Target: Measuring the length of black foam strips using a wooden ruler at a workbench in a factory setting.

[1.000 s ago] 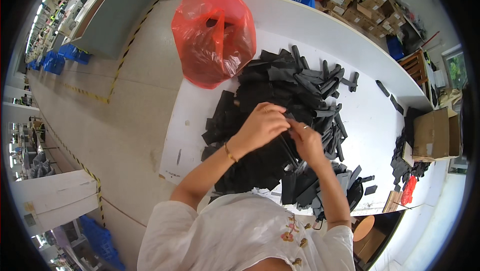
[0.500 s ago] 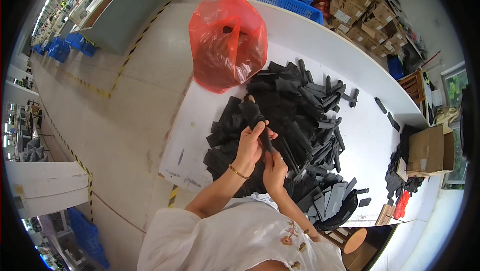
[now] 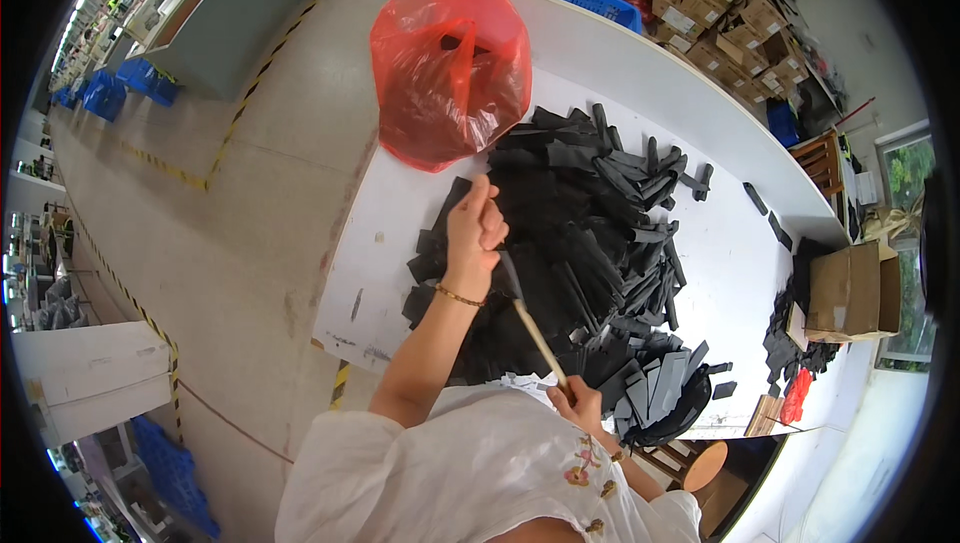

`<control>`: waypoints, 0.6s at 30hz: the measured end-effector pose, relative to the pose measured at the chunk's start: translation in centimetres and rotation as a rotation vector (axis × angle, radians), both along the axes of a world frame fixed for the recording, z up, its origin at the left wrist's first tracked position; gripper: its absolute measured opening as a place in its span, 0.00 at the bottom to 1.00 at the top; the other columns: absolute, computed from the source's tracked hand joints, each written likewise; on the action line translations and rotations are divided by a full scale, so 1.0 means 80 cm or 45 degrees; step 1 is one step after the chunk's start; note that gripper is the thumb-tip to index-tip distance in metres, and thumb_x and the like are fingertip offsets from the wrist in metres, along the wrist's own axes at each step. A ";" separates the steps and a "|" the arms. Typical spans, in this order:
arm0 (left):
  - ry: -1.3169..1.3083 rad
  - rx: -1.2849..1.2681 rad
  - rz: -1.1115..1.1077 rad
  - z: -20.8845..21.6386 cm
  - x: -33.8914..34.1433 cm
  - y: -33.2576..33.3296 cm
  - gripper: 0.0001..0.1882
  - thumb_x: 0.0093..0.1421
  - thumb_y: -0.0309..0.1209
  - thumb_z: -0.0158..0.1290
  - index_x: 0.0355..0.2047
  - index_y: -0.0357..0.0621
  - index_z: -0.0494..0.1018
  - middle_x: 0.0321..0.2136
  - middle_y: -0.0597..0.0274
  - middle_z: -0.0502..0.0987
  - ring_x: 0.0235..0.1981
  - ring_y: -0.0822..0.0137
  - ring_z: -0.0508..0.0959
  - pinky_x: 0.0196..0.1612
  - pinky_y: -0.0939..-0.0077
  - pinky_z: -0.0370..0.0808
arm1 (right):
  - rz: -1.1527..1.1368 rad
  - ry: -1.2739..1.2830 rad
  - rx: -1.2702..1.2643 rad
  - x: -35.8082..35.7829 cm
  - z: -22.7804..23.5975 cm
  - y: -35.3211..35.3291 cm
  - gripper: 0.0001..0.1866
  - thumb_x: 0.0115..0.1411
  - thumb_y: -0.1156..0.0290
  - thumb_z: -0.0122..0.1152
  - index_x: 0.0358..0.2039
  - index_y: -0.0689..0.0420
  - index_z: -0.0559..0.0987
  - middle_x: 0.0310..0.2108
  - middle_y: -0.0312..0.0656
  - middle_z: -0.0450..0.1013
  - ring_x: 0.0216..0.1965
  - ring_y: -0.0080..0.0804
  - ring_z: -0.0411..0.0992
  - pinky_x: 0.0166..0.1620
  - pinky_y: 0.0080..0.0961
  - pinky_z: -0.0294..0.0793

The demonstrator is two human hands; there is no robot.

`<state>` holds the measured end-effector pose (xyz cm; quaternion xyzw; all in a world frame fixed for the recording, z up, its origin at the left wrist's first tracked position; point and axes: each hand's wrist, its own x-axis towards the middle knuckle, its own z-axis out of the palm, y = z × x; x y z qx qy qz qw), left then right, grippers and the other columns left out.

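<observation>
- Pale wooden stick (image 3: 541,339) slants over the near part of the black pieces (image 3: 560,208), its near end toward the right.
- The right grip (image 3: 577,405) is closed around that near end, by the near edge of the table (image 3: 735,273).
- A dark strip (image 3: 511,275) meets the stick's far end, just beside the left grip (image 3: 474,231).
- The left grip is a curled fist above the left side of the black pieces; its own fingers block the view, so I cannot tell whether it pinches the strip.
- Grey pieces (image 3: 662,389) lie at the near right of the heap.
- A red plastic bag (image 3: 450,73) sits at the table's far left.
- A cardboard box (image 3: 842,293) stands open on the right.
</observation>
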<state>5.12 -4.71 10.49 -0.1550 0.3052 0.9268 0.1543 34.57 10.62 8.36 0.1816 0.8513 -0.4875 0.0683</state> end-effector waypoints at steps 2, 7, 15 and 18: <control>-0.166 0.038 -0.007 -0.007 0.011 0.020 0.15 0.64 0.42 0.53 0.29 0.43 0.71 0.10 0.72 0.62 0.07 0.80 0.54 0.13 0.84 0.49 | -0.043 0.064 0.119 -0.019 0.021 -0.001 0.15 0.56 0.67 0.68 0.22 0.63 0.73 0.11 0.36 0.65 0.15 0.17 0.59 0.19 0.20 0.60; -0.255 0.115 -0.020 -0.008 0.051 0.055 0.14 0.63 0.41 0.55 0.29 0.44 0.71 0.13 0.71 0.65 0.09 0.80 0.57 0.14 0.85 0.52 | -0.315 0.644 -0.062 -0.160 0.034 -0.028 0.11 0.57 0.76 0.65 0.40 0.61 0.76 0.25 0.33 0.66 0.25 0.17 0.61 0.28 0.14 0.62; 0.643 -0.337 -1.199 0.005 0.074 0.052 0.12 0.65 0.34 0.51 0.41 0.37 0.71 0.25 0.68 0.70 0.22 0.77 0.70 0.30 0.80 0.71 | -0.142 0.605 -0.059 -0.208 0.063 0.042 0.05 0.60 0.75 0.62 0.30 0.64 0.80 0.26 0.38 0.69 0.27 0.23 0.66 0.32 0.19 0.63; 0.382 -0.245 -1.266 -0.005 0.098 0.070 0.15 0.70 0.39 0.41 0.32 0.40 0.68 0.16 0.69 0.64 0.14 0.76 0.65 0.22 0.79 0.69 | -0.175 0.678 0.070 -0.221 0.066 0.056 0.06 0.60 0.76 0.59 0.29 0.64 0.79 0.26 0.39 0.69 0.27 0.25 0.66 0.32 0.20 0.63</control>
